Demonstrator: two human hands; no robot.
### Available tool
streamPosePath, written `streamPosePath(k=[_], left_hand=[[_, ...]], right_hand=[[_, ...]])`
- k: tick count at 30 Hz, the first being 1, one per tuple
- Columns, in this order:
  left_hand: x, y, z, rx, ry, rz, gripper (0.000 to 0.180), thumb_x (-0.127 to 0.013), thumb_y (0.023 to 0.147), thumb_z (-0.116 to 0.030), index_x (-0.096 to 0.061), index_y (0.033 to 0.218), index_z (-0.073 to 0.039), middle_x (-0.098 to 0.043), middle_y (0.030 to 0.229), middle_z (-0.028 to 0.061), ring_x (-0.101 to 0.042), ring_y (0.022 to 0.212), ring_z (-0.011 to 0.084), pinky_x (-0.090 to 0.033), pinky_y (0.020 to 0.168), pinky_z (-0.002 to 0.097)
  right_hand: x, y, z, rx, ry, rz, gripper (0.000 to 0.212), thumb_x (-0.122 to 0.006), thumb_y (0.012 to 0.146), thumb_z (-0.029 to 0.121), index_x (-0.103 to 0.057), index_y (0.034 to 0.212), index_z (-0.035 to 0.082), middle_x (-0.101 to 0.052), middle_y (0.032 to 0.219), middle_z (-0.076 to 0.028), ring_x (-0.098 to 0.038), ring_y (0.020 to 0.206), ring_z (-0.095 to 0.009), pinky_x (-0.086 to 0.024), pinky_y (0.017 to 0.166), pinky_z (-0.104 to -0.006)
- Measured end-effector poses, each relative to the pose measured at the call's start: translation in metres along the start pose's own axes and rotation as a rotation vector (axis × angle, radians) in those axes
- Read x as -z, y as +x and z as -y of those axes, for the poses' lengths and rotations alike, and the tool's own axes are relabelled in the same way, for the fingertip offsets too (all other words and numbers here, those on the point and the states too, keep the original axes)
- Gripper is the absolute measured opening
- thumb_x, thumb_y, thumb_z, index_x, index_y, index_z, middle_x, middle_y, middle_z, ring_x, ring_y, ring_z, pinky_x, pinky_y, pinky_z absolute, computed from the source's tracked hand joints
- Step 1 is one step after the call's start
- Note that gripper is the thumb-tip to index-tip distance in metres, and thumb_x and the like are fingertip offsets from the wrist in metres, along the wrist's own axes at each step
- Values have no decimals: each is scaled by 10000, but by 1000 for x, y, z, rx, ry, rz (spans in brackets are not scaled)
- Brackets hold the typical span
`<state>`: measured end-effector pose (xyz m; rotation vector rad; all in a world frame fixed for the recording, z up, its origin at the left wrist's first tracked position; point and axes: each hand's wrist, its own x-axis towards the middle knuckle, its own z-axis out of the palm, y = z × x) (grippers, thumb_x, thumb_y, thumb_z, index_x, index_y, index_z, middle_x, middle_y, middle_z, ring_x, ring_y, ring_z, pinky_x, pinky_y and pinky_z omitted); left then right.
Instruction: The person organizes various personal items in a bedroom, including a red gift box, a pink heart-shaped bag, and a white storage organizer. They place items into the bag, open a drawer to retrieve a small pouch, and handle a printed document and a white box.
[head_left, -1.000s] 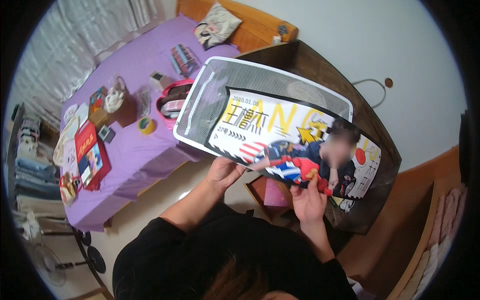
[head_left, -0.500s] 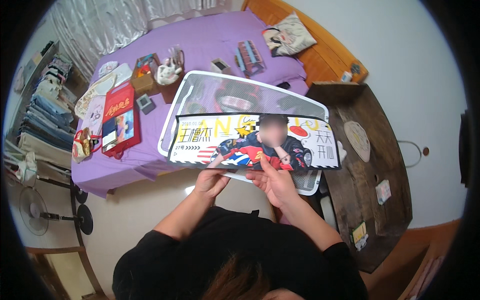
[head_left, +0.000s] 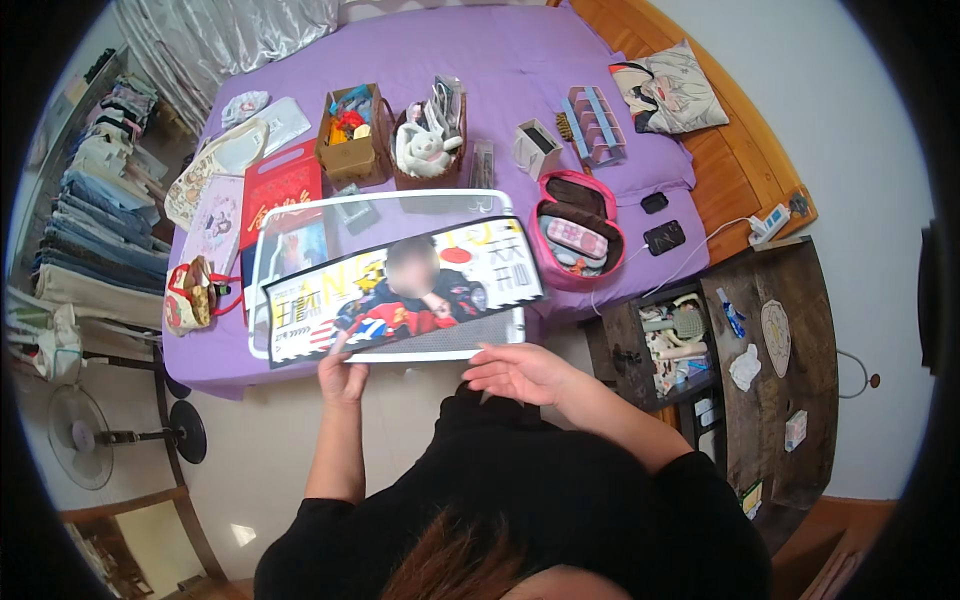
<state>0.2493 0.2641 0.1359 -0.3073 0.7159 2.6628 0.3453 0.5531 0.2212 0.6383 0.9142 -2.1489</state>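
A white-framed mesh panel (head_left: 497,340) is held up in front of me, over the bed's near edge. Across it lies a long printed banner (head_left: 478,297) with black edges and a picture of a person in a red and black jacket; it slants up to the right. My left hand (head_left: 343,380) pinches the banner's lower edge and the panel's frame from below, its fingers mostly hidden underneath. My right hand (head_left: 525,373) is beside the frame's lower right corner, fingers stretched out and apart, the thumb side close to or touching the rim.
On the purple bed (head_left: 420,40) are a red gift bag (head_left: 283,185), a cardboard box (head_left: 350,155), a basket with a white plush rabbit (head_left: 425,150), a pink case (head_left: 575,235) and a phone (head_left: 664,237). A wooden desk (head_left: 760,440) with an open drawer (head_left: 685,345) stands right; a fan (head_left: 90,437) stands left.
The panel and banner have moved left, and the banner now slants more. My right hand has let go of the banner and opened. The pink case and open drawer have come into sight.
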Motion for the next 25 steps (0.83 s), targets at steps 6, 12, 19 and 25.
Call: streamPosePath(k=[6, 12, 19, 25], left_hand=[[76, 50, -72, -204, 7, -106, 625, -367, 630, 4, -329, 1238, 148, -409, 1269, 213, -364, 1214, 306, -255, 1053, 424], [105, 99, -73, -261, -9, -272, 600, -391, 647, 41, -341, 1239, 123, -437, 1245, 196, -416, 1168, 287, -297, 1032, 405], [153, 155, -53, -207, -86, -404, 566, -399, 651, 79, -376, 1216, 90, -478, 1198, 177, -445, 1137, 298, -342, 1003, 420], [205, 170, -36, -173, -102, -498, 543, -425, 679, 91, -381, 1217, 35, -480, 1155, 190, -466, 1095, 342, -377, 957, 483]], right_hand=[[46, 10, -4, 64, 209, -249, 289, -512, 880, 269, -508, 1056, 40, -571, 1078, -137, -563, 965, -215, -452, 816, -288], [91, -3, -25, 72, 308, -459, 300, -500, 885, 232, -474, 1106, 30, -542, 1119, -142, -547, 986, -219, -441, 832, -281], [107, -9, -33, 103, 345, -539, 270, -495, 886, 205, -493, 1084, 21, -564, 1065, -139, -571, 922, -202, -483, 760, -265], [125, -3, -53, 63, 415, -490, 271, -525, 875, 220, -500, 1074, 38, -573, 1045, -130, -585, 906, -200, -510, 759, -277]])
